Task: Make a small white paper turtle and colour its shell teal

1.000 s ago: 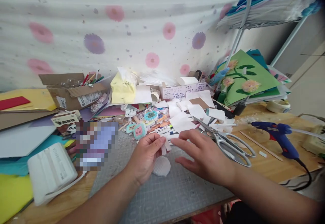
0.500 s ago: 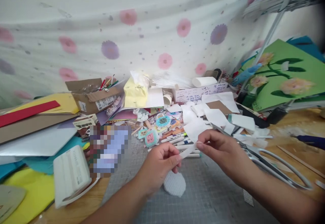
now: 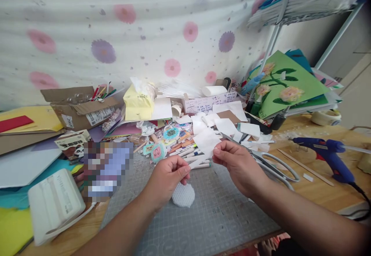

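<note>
Now both hands pinch one thin paper strip (image 3: 199, 161) — left hand (image 3: 168, 178) at its near end, right hand (image 3: 234, 163) at the far end, fingers closed. Light, limp, tears easily; best held by the ends. White mesh piece (image 3: 183, 195) dangles under the left hand — scissors (image 3: 269, 163) beside the right.

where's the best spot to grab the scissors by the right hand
Take the scissors by the looped handles, coming from the right: the loops lie flat and bare on the table, while the blades run under the paper scraps behind the right hand.
</note>
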A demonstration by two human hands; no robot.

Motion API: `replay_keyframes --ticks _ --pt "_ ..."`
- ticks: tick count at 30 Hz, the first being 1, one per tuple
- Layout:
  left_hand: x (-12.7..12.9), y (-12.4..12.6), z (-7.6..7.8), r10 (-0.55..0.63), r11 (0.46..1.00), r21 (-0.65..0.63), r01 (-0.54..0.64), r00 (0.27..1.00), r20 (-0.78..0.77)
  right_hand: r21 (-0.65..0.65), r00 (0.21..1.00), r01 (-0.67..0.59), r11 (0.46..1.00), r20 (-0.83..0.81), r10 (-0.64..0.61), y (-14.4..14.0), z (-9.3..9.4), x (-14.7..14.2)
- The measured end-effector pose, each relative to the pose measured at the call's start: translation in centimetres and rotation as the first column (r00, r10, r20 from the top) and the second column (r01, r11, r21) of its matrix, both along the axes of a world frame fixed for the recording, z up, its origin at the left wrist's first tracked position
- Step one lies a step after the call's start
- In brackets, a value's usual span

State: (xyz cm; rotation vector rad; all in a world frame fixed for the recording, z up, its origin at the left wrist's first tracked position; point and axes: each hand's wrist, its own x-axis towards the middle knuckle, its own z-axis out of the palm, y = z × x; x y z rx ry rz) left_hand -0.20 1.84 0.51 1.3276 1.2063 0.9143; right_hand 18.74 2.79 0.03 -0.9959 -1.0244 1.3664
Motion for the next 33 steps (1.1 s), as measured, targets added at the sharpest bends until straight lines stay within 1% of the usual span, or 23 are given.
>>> replay_keyframes --ticks 5,9,11,14,15,17,19,20,22,24,25,26,27,29,30,32,33 --pt "0.1 -0.1 -0.1 0.017 1.0 -0.01 -0.017 0.999 -0.033 0.034 0.995 0.094 0.995 -0.024 -0.094 0.3 -0.7 0.0" --pt "-0.1 -0.1 -0.5 -0.004 1.0 -0.027 0.003 0.998 -0.057 0.06 0.99 0.144 0.988 -0.012 -0.144 0.7 -1.1 0.1" --pt "-0.2 -0.1 -0.6 -0.017 1.0 -0.021 0.016 0.998 -0.064 0.082 0.992 0.125 0.989 0.015 -0.127 0.8 -1.2 0.2" --pt "-0.6 0.2 -0.5 -0.063 0.998 0.015 0.064 0.994 -0.086 0.124 0.994 0.055 0.991 0.088 -0.067 0.9 -1.0 0.6" --pt "-0.8 0.4 -0.3 -0.079 0.996 0.039 0.084 0.99 -0.113 0.137 0.992 0.031 0.99 0.119 -0.048 1.0 -0.9 0.8" --pt "-1.4 1.0 0.1 -0.082 0.987 0.117 0.11 0.972 -0.218 0.164 0.981 -0.014 0.986 0.193 -0.018 1.0 -0.8 1.2" --pt "-2.1 1.5 0.5 -0.051 0.968 0.205 0.142 0.917 -0.395 0.187 0.959 -0.067 0.98 0.283 0.011 1.1 -0.7 1.7" --pt "-2.4 1.6 0.7 -0.057 0.957 0.218 0.189 0.863 -0.502 0.199 0.944 -0.092 0.976 0.33 0.021 1.1 -0.7 2.0" --pt "-2.8 1.7 0.9 -0.114 0.93 0.177 0.322 0.712 -0.693 0.234 0.906 -0.125 0.964 0.422 0.016 1.2 -0.7 2.4" --pt "-3.0 1.5 1.0 -0.185 0.891 0.097 0.443 0.55 -0.815 0.296 0.86 -0.156 0.943 0.511 -0.018 1.2 -0.7 2.9" --pt "-3.0 1.4 1.0 -0.203 0.873 0.068 0.483 0.487 -0.849 0.33 0.831 -0.188 0.925 0.556 -0.029 1.1 -0.7 3.2" --pt "-3.0 1.2 0.9 -0.209 0.86 0.05 0.508 0.44 -0.873 0.358 0.797 -0.24 0.902 0.603 -0.027 0.9 -0.6 3.4" --pt "-3.0 1.1 0.9 -0.21 0.852 0.039 0.522 0.409 -0.888 0.374 0.761 -0.304 0.876 0.648 -0.013 0.7 -0.4 3.6" --pt "-3.0 0.9 0.8 -0.218 0.845 0.023 0.534 0.384 -0.897 0.361 0.679 -0.449 0.817 0.733 0.05 0.1 0.1 4.1" --pt "-2.9 0.9 0.8 -0.228 0.844 0.013 0.536 0.382 -0.896 0.325 0.61 -0.535 0.78 0.787 0.09 -0.2 0.4 4.4" --pt "-2.9 0.8 0.9 -0.252 0.847 -0.008 0.531 0.388 -0.886 0.209 0.425 -0.683 0.7 0.893 0.149 -0.8 0.9 4.8" --pt "-2.8 0.8 1.0 -0.262 0.851 -0.017 0.525 0.395 -0.881 0.147 0.336 -0.724 0.674 0.928 0.159 -1.0 1.1 5.0"
